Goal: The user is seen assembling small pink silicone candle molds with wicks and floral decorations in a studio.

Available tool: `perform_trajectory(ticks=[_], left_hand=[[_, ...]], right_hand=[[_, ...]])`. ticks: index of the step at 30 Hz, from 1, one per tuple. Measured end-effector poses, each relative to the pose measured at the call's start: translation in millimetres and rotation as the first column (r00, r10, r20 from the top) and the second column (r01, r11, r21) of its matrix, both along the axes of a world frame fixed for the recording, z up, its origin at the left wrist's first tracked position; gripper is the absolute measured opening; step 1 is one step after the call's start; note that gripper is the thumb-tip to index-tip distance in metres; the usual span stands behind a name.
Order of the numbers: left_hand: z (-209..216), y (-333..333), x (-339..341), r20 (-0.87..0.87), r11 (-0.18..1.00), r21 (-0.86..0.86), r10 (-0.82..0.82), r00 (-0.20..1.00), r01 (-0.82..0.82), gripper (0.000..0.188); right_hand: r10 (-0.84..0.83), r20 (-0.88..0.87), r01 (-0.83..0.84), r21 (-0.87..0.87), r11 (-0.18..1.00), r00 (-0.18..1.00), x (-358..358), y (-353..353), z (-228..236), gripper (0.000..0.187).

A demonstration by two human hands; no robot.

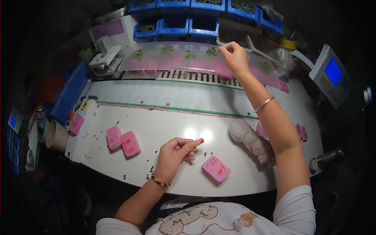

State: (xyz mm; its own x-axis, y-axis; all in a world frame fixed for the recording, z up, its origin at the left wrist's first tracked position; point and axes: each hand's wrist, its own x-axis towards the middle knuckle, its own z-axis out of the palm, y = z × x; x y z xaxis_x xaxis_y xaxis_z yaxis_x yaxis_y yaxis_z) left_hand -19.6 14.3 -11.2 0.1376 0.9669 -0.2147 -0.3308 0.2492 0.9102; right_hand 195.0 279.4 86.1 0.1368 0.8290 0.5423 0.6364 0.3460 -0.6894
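Note:
Above the near middle of the white table, my left hand (171, 158) is closed, thumb against the fingers. A small pink, yellow and red piece (199, 141) sticks out from its fingertips; its kind is unclear. My right hand (236, 58) reaches far forward over a translucent shelf (156, 64), its fingers pinched together. Beside those fingertips lies a small heap of green pieces (212, 52), with several similar heaps along the shelf. Whatever the right fingers hold is too small to make out. A pink block with handwriting (216, 169) lies to the right of my left hand.
Two pink blocks (131, 144) lie at left among green scraps. A wrapped white cloth bundle (250, 138) rests under my right arm. Blue bins (174, 27) line the back, above a roller strip (188, 76). A blue-screened display (333, 72) stands at right, a brown cup (56, 135) at left.

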Motion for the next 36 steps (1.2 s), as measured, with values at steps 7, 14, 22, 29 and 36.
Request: perform_trajectory(ticks=[7, 14, 22, 29, 36], left_hand=[[13, -5, 14, -0.002, 0.975, 0.205, 0.094, 0.996, -0.091, 0.018], [25, -1, 40, -0.312, 0.644, 0.765, 0.334, 0.889, 0.026, 0.019], [36, -5, 43, -0.408, 0.398, 0.888, 0.449, 0.795, 0.231, 0.024], [34, -12, 43, -0.357, 0.788, 0.59, 0.058, 0.932, 0.176, 0.024], [37, -5, 37, -0.38, 0.85, 0.503, 0.058, 0.923, 0.154, 0.034]], right_hand=[[0.572, 0.058, -0.544, -0.243, 0.803, 0.818, 18, -186, 15, 0.019], [0.477, -0.053, -0.48, -0.103, 0.871, 0.877, 15, -276, -26, 0.042], [0.271, 0.336, -0.349, 0.2, 0.915, 0.902, 15, -281, -45, 0.033], [0.389, 0.351, -0.47, 0.181, 0.864, 0.852, 32, -274, -34, 0.028], [0.08, 0.576, -0.298, 0.293, 0.908, 0.813, 56, -236, -13, 0.026]])
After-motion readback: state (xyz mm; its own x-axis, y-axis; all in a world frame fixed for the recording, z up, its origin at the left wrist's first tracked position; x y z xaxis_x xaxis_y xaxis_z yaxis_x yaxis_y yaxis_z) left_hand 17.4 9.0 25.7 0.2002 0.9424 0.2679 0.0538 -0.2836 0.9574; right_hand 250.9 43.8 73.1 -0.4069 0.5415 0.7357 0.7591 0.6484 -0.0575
